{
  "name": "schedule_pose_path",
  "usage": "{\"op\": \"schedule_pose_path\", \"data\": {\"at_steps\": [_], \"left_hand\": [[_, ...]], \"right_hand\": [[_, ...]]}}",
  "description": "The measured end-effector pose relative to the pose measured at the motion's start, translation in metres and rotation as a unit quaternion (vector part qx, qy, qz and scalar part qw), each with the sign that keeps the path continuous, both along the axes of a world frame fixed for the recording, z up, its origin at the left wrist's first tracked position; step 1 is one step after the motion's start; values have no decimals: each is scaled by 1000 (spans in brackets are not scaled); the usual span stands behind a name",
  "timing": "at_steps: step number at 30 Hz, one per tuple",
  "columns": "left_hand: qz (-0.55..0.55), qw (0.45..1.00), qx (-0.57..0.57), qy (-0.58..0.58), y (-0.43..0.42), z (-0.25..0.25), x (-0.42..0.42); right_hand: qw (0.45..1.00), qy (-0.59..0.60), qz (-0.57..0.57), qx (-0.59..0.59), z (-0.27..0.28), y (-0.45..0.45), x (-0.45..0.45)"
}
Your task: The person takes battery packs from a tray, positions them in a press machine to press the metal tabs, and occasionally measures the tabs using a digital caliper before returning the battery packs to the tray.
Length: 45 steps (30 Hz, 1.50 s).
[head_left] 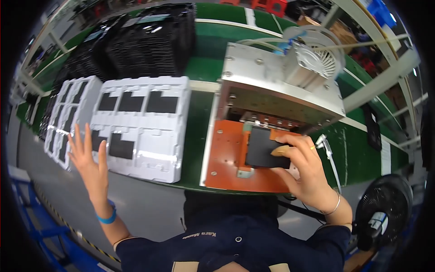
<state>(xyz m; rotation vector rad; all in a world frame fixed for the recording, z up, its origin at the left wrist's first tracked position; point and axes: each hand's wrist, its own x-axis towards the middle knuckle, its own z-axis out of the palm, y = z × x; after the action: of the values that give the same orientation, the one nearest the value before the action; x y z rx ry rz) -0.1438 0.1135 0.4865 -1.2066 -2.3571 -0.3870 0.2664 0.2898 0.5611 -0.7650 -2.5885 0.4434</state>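
My right hand point(306, 170) grips the right side of a flat black rectangular piece point(260, 147) between thumb and fingers. The piece lies at an orange fixture on the orange-red base plate point(226, 156) of a metal press-like machine point(272, 72); whether it is lifted off the fixture I cannot tell. A tan cover shows on one fingertip of that hand. With fingers spread and nothing held, my left hand point(88, 158) hovers over the left edge of a white plastic tray point(156, 131). Several black pieces point(162, 102) sit in the tray's pockets.
Another white tray point(84, 102) stands at the far left. Behind it rise tall stacks of black trays point(149, 45). Right of the machine, a white cable-like item point(330, 156) lies on the green bench point(353, 149). A black fan point(385, 208) stands at the lower right.
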Motion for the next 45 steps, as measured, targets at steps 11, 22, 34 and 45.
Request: {"op": "schedule_pose_path", "data": {"at_steps": [11,22,34,45], "left_hand": [[-669,735,-107,-34,119,35,171],[-712,674,-188,-65,131,13,185],[-705,679,-194,-57,130,14,185],[-701,683,-189,-75,129,12,186]], "right_hand": [[990,80,-39,-109,-48,20,19],[994,8,-23,107,-63,23,-7],[991,35,-100,80,-65,19,2],[992,19,-88,92,-67,19,0]]}}
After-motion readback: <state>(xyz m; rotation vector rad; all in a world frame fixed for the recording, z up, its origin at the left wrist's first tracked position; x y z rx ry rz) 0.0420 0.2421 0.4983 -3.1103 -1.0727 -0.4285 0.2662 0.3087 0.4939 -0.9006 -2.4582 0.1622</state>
